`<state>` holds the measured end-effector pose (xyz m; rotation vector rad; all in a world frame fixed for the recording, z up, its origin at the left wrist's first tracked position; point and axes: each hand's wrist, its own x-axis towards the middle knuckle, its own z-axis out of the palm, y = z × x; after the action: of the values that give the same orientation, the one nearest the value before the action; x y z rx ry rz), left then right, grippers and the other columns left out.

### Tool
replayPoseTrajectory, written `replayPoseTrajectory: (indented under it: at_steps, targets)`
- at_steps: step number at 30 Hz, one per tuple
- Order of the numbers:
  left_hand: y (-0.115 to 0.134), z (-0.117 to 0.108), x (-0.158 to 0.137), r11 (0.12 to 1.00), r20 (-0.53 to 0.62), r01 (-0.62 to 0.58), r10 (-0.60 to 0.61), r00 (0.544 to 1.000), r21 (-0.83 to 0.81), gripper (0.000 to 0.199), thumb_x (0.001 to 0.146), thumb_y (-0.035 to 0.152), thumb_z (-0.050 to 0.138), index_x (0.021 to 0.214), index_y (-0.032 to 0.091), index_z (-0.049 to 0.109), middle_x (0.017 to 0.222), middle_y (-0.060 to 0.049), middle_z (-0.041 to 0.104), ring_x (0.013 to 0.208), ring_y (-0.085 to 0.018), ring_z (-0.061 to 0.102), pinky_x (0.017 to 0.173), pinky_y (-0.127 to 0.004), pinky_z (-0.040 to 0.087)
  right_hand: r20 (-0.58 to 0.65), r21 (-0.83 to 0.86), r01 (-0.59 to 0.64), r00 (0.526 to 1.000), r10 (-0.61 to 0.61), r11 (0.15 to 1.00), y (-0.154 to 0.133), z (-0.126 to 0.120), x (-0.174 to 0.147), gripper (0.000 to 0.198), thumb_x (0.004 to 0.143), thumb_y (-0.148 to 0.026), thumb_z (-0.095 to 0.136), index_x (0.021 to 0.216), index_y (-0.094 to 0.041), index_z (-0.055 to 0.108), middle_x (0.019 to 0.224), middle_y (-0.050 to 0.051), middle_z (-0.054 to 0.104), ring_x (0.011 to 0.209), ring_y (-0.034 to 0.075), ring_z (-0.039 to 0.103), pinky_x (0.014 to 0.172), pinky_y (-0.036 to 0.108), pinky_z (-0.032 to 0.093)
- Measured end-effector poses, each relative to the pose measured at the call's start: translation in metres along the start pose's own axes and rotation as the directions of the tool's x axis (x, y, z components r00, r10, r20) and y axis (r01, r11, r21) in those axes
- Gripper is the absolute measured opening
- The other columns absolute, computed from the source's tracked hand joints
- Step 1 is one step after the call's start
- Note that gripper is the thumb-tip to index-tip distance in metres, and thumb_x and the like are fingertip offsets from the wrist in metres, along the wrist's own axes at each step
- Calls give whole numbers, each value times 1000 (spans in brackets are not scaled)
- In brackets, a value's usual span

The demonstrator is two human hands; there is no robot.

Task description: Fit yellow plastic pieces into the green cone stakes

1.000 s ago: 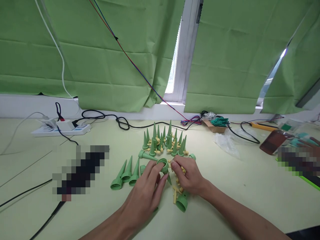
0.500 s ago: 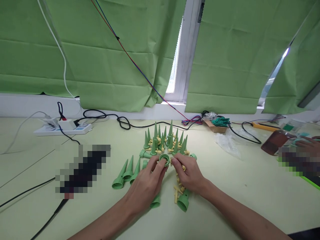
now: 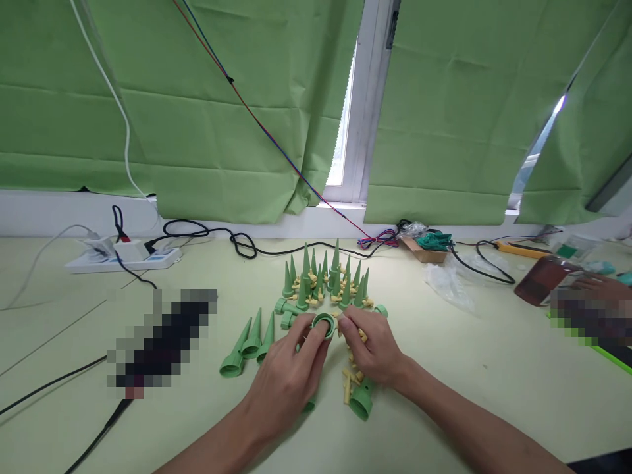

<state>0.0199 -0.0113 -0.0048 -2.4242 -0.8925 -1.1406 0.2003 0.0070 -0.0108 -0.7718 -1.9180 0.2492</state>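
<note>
Green spike [image 3: 324, 316] is up off the table between my hands, around mid-bench, its open cup facing me. Fit looks part done, my read: can't confirm a valve is seated in this one.

Done, as far as I can judge: the cluster of upright spikes [image 3: 303, 296] just beyond my hands. Yellow bits stick out low down among them, so most look fitted; too crowded to check each one. Left over: three bare spikes [image 3: 236, 359] lying to my left, cups toward me, no yellow visible on them. Another lying spike [image 3: 361, 401] is near my right wrist, and one more is partly under my left hand. Loose yellow valves [image 3: 347, 388] sit in a small pile beside my right hand, part of it covered. I'd call it past halfway, roughly.

Left hand [image 3: 291, 368]: curled round the cup, a finger pushed inside it, thumb side mostly hidden. Right hand [image 3: 372, 342]: closed, thumb against bent index, pinching what looks like a yellow valve at the cup's side. Mostly covered, so can't tell if it's in the hole.

Further out: power strip [image 3: 123, 261] at back left, cardboard box [image 3: 424, 253] at back right, a brown bottle [image 3: 538, 280] and a co-worker's hand [image 3: 606, 289] far right.
</note>
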Motion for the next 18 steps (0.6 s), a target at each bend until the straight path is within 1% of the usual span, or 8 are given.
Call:
replayPoseTrajectory:
  at_steps: [4,6,10,13,16,18]
  targets:
    - [4,4,-3,999,-29,4,-3,1000,34,19,95,9,49,114,13,51,97,-12,57,77,-19,63,62,-27,50,-2,-6,9,1000,-9,1000,0,0,0,31,99,-19,39,69,-22,30,60,-5,34,51,11,32,52,25,25]
    - [3,7,-5,996,-38,-14,18,999,89,21,93,7,51,113,12,52,98,-13,58,76,-20,62,60,-27,49,-2,1,5,1000,-5,1000,0,-1,0,32,99,-19,39,69,-22,30,60,-5,34,50,10,32,52,25,25]
    - [1,9,-8,979,-24,-71,77,997,190,31,88,-3,51,116,11,53,101,-15,62,75,-19,62,62,-27,48,-1,23,-2,1000,2,1000,0,-1,0,32,99,-18,39,69,-22,30,59,-5,34,49,10,32,51,25,25]
    - [0,9,-6,964,-37,-79,92,995,253,33,87,-5,50,113,13,54,102,-15,64,80,-21,66,64,-26,47,-5,25,-13,1000,14,1000,0,-1,0,33,99,-17,39,69,-22,29,59,-5,33,49,10,31,51,25,25]
    - [-1,8,-4,961,-23,-73,82,996,267,32,87,-6,49,112,13,55,104,-16,66,87,-23,68,64,-26,47,-1,28,-29,1000,29,999,1,-1,0,32,100,-18,40,69,-22,30,59,-5,33,50,10,32,51,25,26]
    - [-3,8,-4,965,-8,-68,72,997,255,32,87,-5,50,112,13,54,106,-16,66,86,-23,69,63,-26,47,2,29,-33,999,33,999,1,0,0,32,100,-18,40,69,-22,31,60,-5,34,51,10,32,52,25,26]
